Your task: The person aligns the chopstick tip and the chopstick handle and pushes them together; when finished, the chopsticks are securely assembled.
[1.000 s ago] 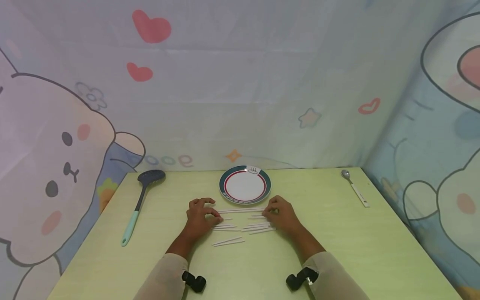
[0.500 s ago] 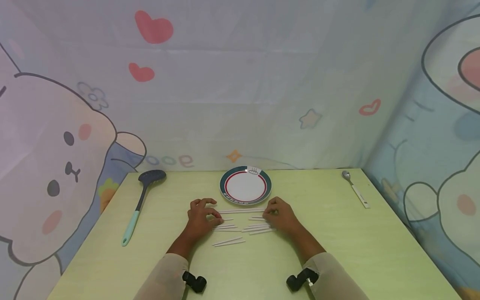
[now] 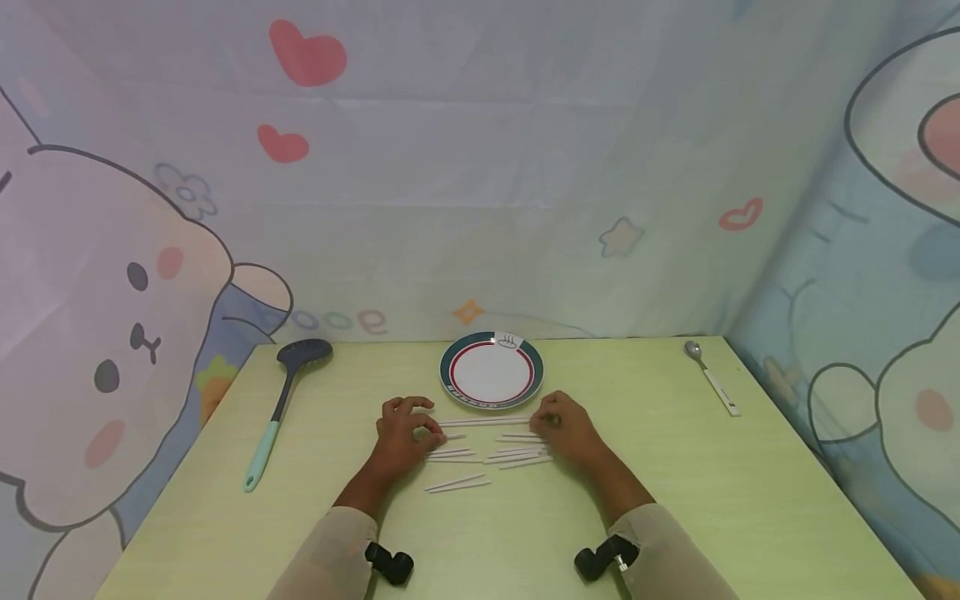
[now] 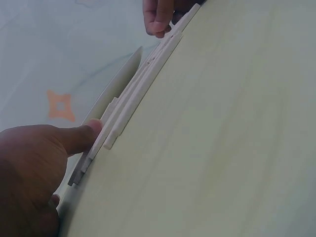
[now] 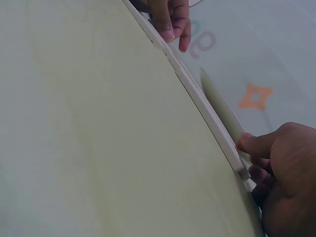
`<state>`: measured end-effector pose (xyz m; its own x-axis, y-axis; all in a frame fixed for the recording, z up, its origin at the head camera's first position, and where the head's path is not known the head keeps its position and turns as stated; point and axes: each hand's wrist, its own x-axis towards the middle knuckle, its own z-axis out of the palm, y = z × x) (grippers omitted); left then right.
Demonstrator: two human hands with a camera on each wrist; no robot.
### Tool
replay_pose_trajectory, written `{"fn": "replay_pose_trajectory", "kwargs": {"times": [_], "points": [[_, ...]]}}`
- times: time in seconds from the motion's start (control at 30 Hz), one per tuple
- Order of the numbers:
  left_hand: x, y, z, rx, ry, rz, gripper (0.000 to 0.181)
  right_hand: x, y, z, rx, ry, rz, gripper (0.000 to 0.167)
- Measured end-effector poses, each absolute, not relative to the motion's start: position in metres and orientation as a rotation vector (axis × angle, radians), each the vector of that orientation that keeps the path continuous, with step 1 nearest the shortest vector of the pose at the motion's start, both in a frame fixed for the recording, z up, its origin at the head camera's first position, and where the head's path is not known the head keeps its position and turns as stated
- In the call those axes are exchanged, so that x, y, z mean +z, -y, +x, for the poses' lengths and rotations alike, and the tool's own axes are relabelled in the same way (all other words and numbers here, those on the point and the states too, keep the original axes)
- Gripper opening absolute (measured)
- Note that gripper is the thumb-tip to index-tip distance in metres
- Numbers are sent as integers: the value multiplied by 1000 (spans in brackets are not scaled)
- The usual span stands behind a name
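Observation:
Several thin white sticks lie on the pale yellow-green table. Two long sticks (image 3: 483,422) run crosswise before the plate, with shorter sticks (image 3: 517,455) in groups nearer the person. My left hand (image 3: 401,432) is at the left ends, thumb and index finger close together on a short white stick; its thumb (image 4: 91,127) touches the row in the left wrist view. At the right ends is my right hand (image 3: 564,427), fingers bent and thumb near them. Whether these fingers grip a stick is hidden.
A round plate (image 3: 491,372) with a dark green rim stands just behind the long sticks. To the left lies a slotted black ladle (image 3: 288,383) with a mint handle, and far right a small spoon (image 3: 708,377). A printed cloth (image 3: 480,167) hangs behind the table.
My right hand has shifted slightly to the right, so more of the short sticks beside it shows. The left hand and the plate stay about where they were.

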<state>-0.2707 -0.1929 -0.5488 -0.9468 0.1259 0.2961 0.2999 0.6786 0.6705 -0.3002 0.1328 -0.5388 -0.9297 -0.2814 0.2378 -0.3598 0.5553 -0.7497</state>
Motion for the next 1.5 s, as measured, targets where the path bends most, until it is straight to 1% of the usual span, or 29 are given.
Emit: {"fn": "replay_pose_trajectory", "kwargs": {"times": [0.27, 0.77, 1.1, 1.27, 1.43, 1.5], "points": [[-548, 192, -270, -1141, 2651, -351, 13, -537, -140, -301, 1278, 2714, 663, 8], [-547, 192, -271, -1083, 2621, -399, 13, -528, -137, -303, 1182, 2674, 780, 10], [-545, 190, -270, -1053, 2608, -434, 12, -534, -136, -305, 1185, 2733, 770, 12], [-542, 190, -269, -1015, 2605, -422, 8, -534, -134, -302, 1161, 2712, 771, 7], [-541, 190, -267, -1154, 2585, -413, 9, -533, -130, -300, 1203, 2694, 736, 4], [-542, 190, -268, -1195, 2557, -427, 8, -532, -126, -300, 1210, 2662, 763, 7]]}}
